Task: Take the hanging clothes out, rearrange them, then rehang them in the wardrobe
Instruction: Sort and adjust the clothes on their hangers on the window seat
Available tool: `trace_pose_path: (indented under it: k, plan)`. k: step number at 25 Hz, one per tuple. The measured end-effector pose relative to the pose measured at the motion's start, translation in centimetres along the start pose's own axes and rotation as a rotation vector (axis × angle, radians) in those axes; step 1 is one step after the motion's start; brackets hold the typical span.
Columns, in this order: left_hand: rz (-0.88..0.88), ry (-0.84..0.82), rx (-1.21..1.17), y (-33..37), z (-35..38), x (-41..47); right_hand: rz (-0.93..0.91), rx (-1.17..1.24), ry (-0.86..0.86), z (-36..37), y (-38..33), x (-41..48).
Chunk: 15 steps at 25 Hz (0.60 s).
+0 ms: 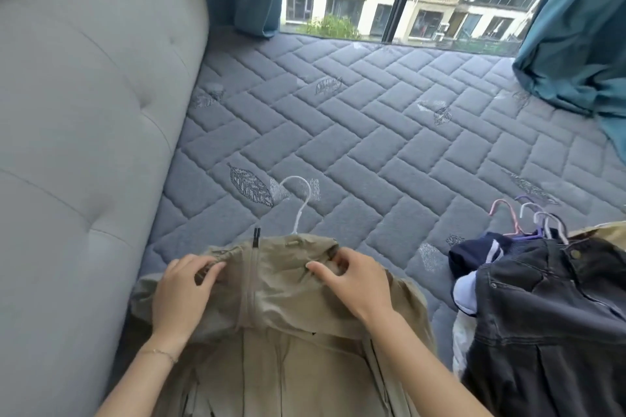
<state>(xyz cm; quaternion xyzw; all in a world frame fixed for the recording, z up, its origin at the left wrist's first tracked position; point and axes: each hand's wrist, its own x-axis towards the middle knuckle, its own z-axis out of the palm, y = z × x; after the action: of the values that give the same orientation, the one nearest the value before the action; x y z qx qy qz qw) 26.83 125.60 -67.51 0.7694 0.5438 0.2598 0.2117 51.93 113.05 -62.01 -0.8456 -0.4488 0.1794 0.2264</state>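
The khaki jacket [288, 284] lies front-up on the quilted mattress of the bed [372, 132], close to the padded headboard [84, 112]. The hook of its white hanger [299, 203] pokes out past the collar. The person's left hand [184, 291] grips the gathered collar fabric on one side of the zip [252, 267], fingers curled over the edge. The right hand [355, 284] pinches the collar on the other side.

The step in hand looks like squaring the neck on the hanger. To do it well, both hands should draw the collar outward evenly, so that the zip sits centred under the hook and the shoulders seat on the hanger's arms, which are hidden under the cloth. The pile of dark clothes [542, 298] with its coloured hangers [528, 217] lies well apart to the right.
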Motion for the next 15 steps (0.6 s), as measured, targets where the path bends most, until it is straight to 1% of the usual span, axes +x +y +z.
trace_pose_path:
  k: [3,5,8,11,15]
  plan:
    - [-0.079,-0.026,-0.169,4.5,-6.6,-1.5,0.039,0.077,0.057,-5.5,-2.8,-3.5]
    - [-0.128,-0.043,-0.212,7.6,-11.1,-2.9,0.056,0.133,0.057,-9.3,-4.8,-6.0]
    - [-0.16,-0.02,-0.243,12.6,-18.0,-5.1,0.064,0.191,0.057,-15.8,-8.3,-9.8]
    - [-0.134,0.006,-0.211,18.1,-25.0,-7.4,0.078,0.229,0.077,-22.0,-11.8,-14.3]
    - [-0.1,-0.023,-0.174,23.0,-32.2,-10.8,0.121,0.193,0.128,-28.5,-15.3,-20.5]
